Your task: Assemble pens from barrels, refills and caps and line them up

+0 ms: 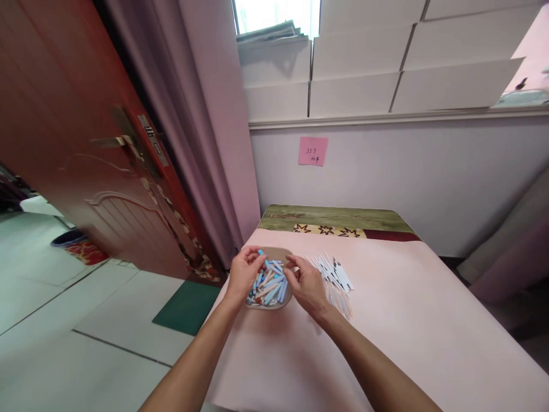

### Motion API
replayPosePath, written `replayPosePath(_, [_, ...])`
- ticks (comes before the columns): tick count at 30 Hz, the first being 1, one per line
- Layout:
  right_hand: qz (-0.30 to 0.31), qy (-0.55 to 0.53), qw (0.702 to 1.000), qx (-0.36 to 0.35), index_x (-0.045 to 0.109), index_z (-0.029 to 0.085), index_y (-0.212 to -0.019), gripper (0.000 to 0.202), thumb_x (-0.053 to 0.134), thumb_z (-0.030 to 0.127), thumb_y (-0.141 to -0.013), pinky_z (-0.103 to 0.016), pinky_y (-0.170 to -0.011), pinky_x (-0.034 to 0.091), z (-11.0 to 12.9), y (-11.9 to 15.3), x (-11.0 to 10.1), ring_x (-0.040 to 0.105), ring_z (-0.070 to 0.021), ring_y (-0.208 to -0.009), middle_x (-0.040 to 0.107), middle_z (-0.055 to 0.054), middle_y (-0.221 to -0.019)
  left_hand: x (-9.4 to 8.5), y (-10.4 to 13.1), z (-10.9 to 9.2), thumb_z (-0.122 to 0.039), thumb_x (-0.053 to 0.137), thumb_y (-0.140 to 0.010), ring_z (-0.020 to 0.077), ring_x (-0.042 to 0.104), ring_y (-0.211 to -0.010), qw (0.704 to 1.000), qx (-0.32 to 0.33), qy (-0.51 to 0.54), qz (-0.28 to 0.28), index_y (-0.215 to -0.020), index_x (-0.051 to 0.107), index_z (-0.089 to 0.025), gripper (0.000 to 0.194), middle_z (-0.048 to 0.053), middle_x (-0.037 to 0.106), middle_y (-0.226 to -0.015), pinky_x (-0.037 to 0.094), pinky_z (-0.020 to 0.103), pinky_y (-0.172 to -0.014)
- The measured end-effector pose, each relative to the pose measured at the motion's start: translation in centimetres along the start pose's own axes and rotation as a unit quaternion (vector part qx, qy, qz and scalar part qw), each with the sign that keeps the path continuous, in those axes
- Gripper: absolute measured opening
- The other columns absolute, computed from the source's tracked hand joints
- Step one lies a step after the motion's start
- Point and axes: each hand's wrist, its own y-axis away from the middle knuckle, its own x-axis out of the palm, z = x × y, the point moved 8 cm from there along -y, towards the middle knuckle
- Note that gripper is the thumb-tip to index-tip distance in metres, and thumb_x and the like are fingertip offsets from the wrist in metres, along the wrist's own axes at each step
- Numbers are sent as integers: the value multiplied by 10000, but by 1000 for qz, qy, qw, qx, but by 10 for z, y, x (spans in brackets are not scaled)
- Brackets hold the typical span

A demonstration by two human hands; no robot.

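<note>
My left hand (245, 272) is over the left side of a shallow beige bowl (278, 252), closed on a slim blue piece that looks like a pen part (261, 252). Many short light-blue, white and peach sticks (271, 284), possibly pen parts too, lie jumbled in the bowl. At the right rim is my right hand (306, 282), thumb and forefinger apart, with nothing visible between them. Just beyond it, thin white sticks with black marks (332, 272) lie on the table. Nearer to me is a bunch of clear, pale tubes (342, 301), partly hidden by my right hand.
The table (398, 320) has a pink cover and a green wood-patterned far end (334, 214) against the wall. A pink note (313, 151) is stuck on the wall. On the left are a purple curtain (189, 114), a red door (86, 114) and a green mat (186, 306).
</note>
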Motion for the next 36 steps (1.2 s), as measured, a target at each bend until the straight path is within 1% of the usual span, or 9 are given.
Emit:
replayPosePath(3, [13, -11, 1000, 15, 641, 194, -1111, 296, 564, 266, -834, -258, -671, 488, -8, 10, 4, 606, -135, -661, 696, -51, -957, -12, 3, -12, -393, 644, -721, 132, 602, -629, 995, 51, -78, -46, -941, 616, -194, 298, 4, 663, -747, 466, 236, -606])
replayPosePath(6, [36, -31, 999, 27, 640, 201, -1116, 297, 562, 251, -834, -247, -644, 484, -10, 17, 10, 604, -130, -633, 699, -39, -915, -12, 5, -20, -368, 648, -696, 147, 595, -589, 983, 68, -161, -46, -865, 619, -199, 240, -7, 648, -670, 454, 239, -573])
replayPosePath(9, [42, -54, 997, 19, 618, 218, -1159, 327, 567, 253, -838, -229, -631, 483, -4, 20, 12, 609, -126, -650, 691, -30, -926, 2, 5, -27, -368, 625, -716, 144, 578, -557, 982, 72, -173, -21, -870, 605, -203, 227, -24, 628, -633, 440, 238, -557])
replayPosePath(14, [23, -78, 997, 19, 584, 212, -1213, 387, 582, 244, -827, -240, -658, 503, 0, 18, 8, 627, -137, -716, 669, -60, -1049, 26, 11, -39, -362, 628, -729, 139, 575, -573, 974, 101, -204, -11, -845, 582, -209, 198, -23, 628, -656, 444, 238, -584])
replayPosePath(18, [21, -119, 991, 49, 617, 192, -1143, 320, 548, 227, -832, -241, -622, 511, -12, 16, 3, 636, -130, -647, 700, -50, -967, 31, 14, -37, -378, 631, -733, 137, 554, -555, 976, 84, -200, -6, -842, 561, -206, 215, -31, 601, -621, 431, 237, -562])
replayPosePath(22, [37, -185, 976, 110, 660, 188, -1023, 243, 494, 285, -873, -234, -563, 512, -24, 12, 5, 640, -127, -570, 709, -22, -805, 28, 12, -39, -382, 640, -737, 130, 520, -523, 978, 75, -195, 4, -975, 565, -203, 307, -56, 559, -585, 412, 235, -543])
replayPosePath(28, [79, -277, 949, 129, 680, 187, -976, 257, 611, 366, -804, -233, -537, 518, -8, -2, 21, 633, -131, -562, 700, -12, -734, 38, 16, -29, -414, 642, -742, 128, 534, -537, 992, 6, -105, 74, -913, 560, -195, 289, -39, 579, -615, 403, 226, -514])
replayPosePath(32, [81, -307, 936, 152, 677, 180, -828, 179, 664, 340, -748, -233, -530, 510, -5, -6, 21, 620, -130, -540, 678, -2, -648, 41, 20, -25, -450, 659, -717, 122, 527, -517, 993, -2, -104, 55, -873, 567, -203, 307, -47, 570, -592, 397, 223, -507])
replayPosePath(36, [108, -314, 930, 159, 664, 177, -799, 149, 669, 306, -725, -221, -529, 494, -7, -3, 16, 614, -122, -539, 655, 14, -622, 50, 21, -23, -456, 661, -718, 116, 515, -490, 989, 10, -138, 59, -819, 574, -214, 276, -55, 558, -564, 398, 221, -495])
